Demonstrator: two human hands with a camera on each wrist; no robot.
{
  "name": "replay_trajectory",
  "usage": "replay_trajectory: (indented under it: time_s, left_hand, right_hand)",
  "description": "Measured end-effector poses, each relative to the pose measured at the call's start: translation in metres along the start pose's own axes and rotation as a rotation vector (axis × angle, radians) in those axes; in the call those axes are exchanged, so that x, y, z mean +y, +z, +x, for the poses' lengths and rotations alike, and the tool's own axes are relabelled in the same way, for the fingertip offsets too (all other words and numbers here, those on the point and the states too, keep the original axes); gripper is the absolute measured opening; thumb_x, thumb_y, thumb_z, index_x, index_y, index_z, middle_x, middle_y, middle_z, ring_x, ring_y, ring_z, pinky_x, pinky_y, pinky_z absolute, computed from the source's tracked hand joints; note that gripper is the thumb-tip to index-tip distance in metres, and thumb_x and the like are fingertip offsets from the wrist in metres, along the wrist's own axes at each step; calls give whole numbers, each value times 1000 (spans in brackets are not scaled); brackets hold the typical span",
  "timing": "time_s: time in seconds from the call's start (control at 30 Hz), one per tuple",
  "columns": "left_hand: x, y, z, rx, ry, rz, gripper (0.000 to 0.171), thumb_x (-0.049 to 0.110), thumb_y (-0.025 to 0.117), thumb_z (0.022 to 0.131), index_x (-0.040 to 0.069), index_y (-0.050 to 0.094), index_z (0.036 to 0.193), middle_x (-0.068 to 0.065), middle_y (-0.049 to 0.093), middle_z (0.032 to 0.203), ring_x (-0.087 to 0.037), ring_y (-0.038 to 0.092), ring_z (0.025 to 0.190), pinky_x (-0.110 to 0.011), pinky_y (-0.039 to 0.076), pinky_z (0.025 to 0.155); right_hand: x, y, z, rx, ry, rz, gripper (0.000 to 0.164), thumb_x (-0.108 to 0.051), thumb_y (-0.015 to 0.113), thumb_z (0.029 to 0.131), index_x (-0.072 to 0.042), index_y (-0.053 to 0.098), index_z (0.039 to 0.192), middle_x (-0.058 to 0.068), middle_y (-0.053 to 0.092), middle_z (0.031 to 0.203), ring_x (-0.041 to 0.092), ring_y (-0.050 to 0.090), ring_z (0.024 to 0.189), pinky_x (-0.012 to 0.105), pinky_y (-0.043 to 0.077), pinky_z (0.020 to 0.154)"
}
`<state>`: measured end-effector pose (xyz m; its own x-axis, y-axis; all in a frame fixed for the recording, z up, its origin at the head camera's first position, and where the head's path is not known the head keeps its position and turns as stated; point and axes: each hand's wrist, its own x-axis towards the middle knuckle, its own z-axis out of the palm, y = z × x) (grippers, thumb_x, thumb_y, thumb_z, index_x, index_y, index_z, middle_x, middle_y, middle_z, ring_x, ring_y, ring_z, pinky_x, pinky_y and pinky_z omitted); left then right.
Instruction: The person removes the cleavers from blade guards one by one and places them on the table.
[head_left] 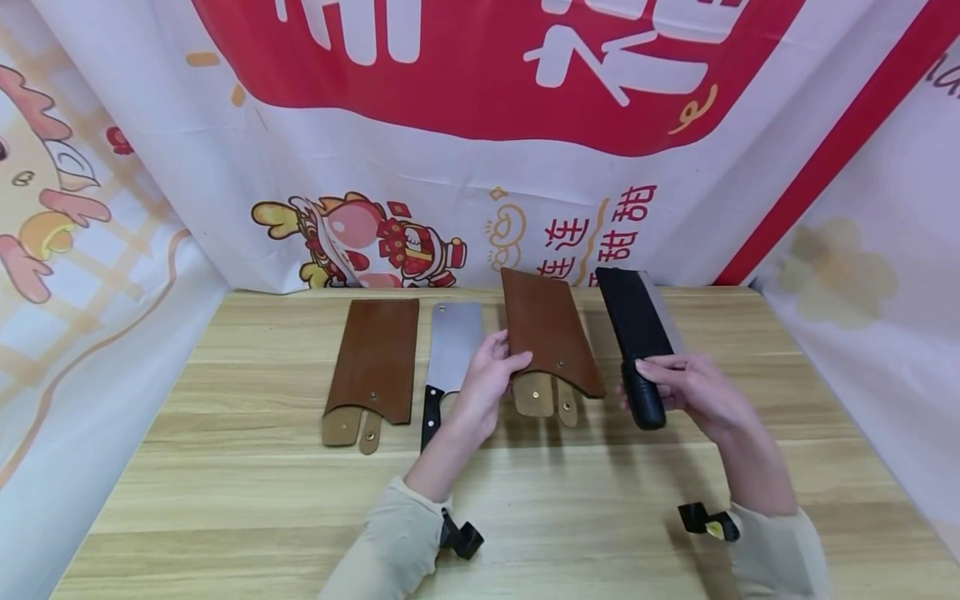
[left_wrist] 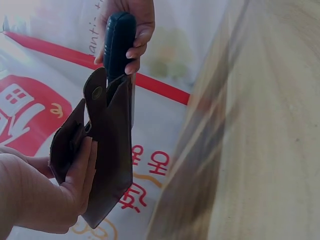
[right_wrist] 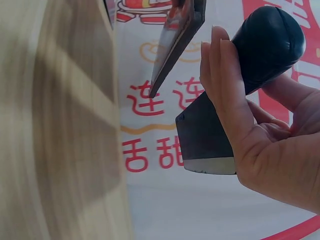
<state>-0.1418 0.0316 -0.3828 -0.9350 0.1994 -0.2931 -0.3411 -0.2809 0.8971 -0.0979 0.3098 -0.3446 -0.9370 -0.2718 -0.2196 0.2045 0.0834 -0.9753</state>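
My left hand (head_left: 483, 379) grips a brown leather knife sheath (head_left: 546, 321) by its left edge, raised over the table. The sheath's flap and snap strap hang toward me, and in the left wrist view its mouth (left_wrist: 102, 112) gapes a little. To its right, my right hand (head_left: 693, 392) holds a cleaver (head_left: 637, 321) by its black handle (right_wrist: 270, 47), blade pointing away from me. This blade is black with a pale grey strip along its right edge. Sheath and cleaver are apart in the head view. Part of the handle is hidden behind the right fingers.
A second brown sheath (head_left: 377, 354) lies at the left of the wooden table (head_left: 570, 525), its flap and strap toward me. Beside it lies a silver cleaver (head_left: 456, 342) whose black handle is partly covered by my left forearm. A printed cloth (head_left: 480, 167) stands behind the table's far edge.
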Motion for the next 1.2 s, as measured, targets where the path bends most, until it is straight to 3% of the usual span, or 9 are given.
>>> replay_trajectory:
  time_s: [0.27, 0.4, 0.67, 0.97, 1.2]
  left_hand:
    - [-11, -4, 8, 8, -11, 7, 68, 2, 64, 99, 1, 31, 158, -18, 50, 153, -32, 59, 127, -45, 44, 110]
    - [-15, -5, 12, 12, -25, 15, 70, 2, 64, 98, 0, 30, 159, -18, 49, 153, -32, 58, 127, -45, 44, 109]
    - [-21, -8, 16, 16, -45, 63, 68, 4, 65, 98, 0, 33, 157, -17, 54, 148, -29, 62, 118, -34, 46, 91]
    - [-24, -11, 19, 19, -58, 119, 67, 5, 66, 98, 0, 35, 157, -19, 54, 148, -25, 63, 110, -27, 47, 78]
    - [-24, -12, 20, 22, -61, 133, 62, 3, 65, 97, -1, 39, 154, -20, 59, 141, -21, 64, 99, -26, 48, 74]
  right_hand:
    - [12, -3, 12, -24, 69, -3, 25, -14, 55, 108, 1, 74, 110, 16, 77, 98, 25, 76, 88, 36, 62, 78]
    - [18, -4, 16, -27, 86, 0, 26, -15, 55, 108, 4, 73, 111, 19, 77, 100, 25, 76, 89, 36, 62, 79]
    - [26, -4, 23, -33, 123, 7, 42, -15, 53, 109, 23, 58, 124, 21, 76, 101, 26, 76, 87, 37, 61, 82]
    - [34, -4, 29, -60, 154, 2, 33, -18, 53, 109, 10, 70, 114, 17, 76, 100, 25, 76, 87, 34, 61, 81]
    - [39, -3, 31, -90, 155, -1, 36, -18, 52, 109, 13, 68, 116, 15, 77, 98, 24, 77, 87, 34, 62, 79]
